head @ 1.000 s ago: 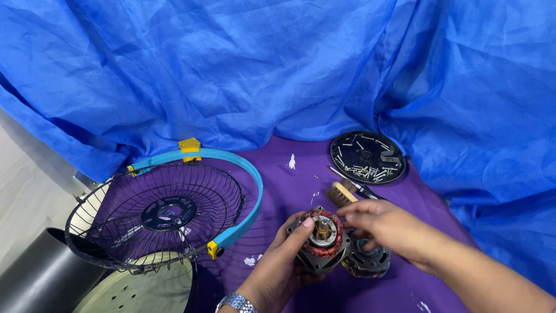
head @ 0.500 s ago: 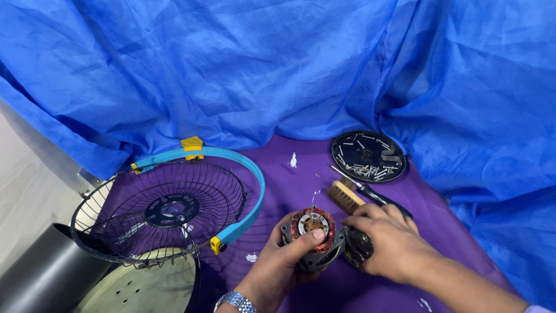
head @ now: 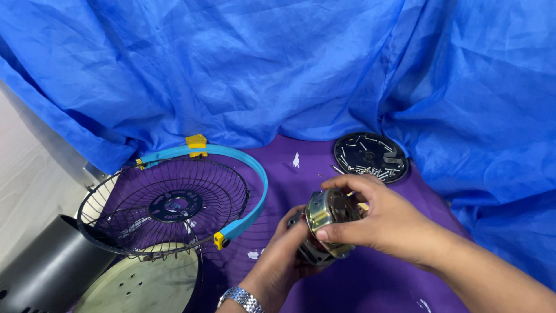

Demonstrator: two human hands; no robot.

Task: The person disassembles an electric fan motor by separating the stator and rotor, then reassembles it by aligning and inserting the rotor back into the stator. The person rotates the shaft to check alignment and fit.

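Right of the fan guard (head: 168,206), my left hand (head: 278,264) cradles the motor (head: 324,223); right hand (head: 382,223) clamps its top. Best keep grip firm, turning slowly over the purple table (head: 301,174).

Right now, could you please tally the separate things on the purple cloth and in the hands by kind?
Fan motor, held by left hand and right hand: 1
Wire fan guard: 1
Round black tray of screws: 1
Round perforated plate: 1
Black cylinder: 1
Total: 5

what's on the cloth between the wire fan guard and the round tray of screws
In the head view, mostly bare purple cloth with small white flecks between guard and tray.
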